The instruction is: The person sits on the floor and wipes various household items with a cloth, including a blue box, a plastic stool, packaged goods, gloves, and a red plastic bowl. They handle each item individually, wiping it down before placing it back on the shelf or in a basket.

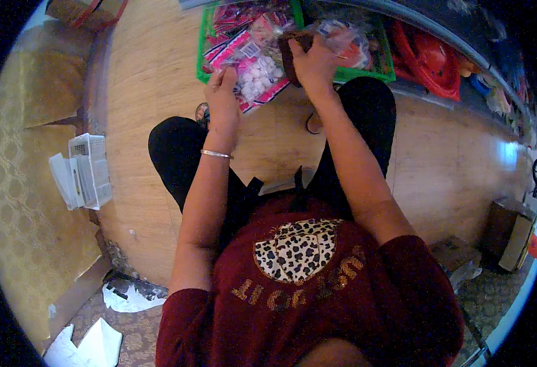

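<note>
My left hand (222, 94), with a bracelet at its wrist, grips the left edge of a clear plastic packet of white pieces (261, 75) that has a pink printed border. A brown cloth (290, 59) is held in my right hand (316, 62), just right of the packet. Both hands are over the near side of a green plastic basket (200, 55), which holds several pink and clear packets. More clear packets (349, 43) lie in the green-edged section at the right; what they contain is blurred.
Red plastic items (433, 59) sit on a low shelf at the right. A white plastic basket (96, 169) with papers stands at the left. My knees flank the wooden-look floor (277, 137). A cardboard box (502, 234) is at the lower right, and torn white sheets (99, 341) lie lower left.
</note>
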Demonstrator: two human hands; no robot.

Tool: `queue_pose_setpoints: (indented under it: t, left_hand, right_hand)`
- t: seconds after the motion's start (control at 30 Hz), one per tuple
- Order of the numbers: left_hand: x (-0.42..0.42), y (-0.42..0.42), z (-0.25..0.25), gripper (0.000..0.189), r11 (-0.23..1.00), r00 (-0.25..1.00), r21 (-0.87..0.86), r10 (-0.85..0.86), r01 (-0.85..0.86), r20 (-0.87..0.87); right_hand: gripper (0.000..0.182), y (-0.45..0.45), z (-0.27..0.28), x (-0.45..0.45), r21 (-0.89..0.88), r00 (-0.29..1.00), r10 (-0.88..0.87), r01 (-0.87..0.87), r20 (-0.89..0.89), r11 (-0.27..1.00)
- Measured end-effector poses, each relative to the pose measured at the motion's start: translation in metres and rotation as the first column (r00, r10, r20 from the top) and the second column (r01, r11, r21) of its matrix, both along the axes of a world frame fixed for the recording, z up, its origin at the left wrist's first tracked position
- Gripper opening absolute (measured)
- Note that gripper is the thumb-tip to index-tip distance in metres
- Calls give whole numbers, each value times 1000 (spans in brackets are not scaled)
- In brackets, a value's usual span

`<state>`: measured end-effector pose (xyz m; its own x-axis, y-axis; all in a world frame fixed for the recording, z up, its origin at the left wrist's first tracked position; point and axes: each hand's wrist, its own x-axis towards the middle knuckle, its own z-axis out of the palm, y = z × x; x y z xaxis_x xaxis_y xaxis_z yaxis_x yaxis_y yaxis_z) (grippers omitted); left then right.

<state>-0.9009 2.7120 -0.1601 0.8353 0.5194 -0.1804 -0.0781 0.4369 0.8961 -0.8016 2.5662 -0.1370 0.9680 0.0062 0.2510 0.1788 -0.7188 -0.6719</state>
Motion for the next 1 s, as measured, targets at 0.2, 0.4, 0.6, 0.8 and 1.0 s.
queue_pose_setpoints:
  t: [0.2, 0.4, 0.6, 0.8, 1.0]
  left_hand:
    - [1, 0, 8, 16, 951, 943, 120, 300, -284, -144]
    - [4, 21, -12, 21, 936, 936, 55, 350, -348, -36]
    - [4, 38, -35, 22, 904, 914, 199, 398, -379, -70]
    - [1, 46, -39, 19, 892, 887, 2, 450, -452, -99]
    - [-2, 46, -27, 15, 903, 897, -32, 422, -429, -130]
  right_hand:
    - [55, -17, 4, -6, 621, 853, 509, -338, -116, 707]
    - [60, 10, 6, -70, 37, 575, 818, -818, 25, 574]
    - [52, 24, -17, -71, -5, 505, 860, -862, -78, 506]
    - [54, 25, -4, -75, -102, 483, 875, -873, -47, 476]
    - [56, 25, -5, -76, -75, 509, 856, -861, -95, 503]
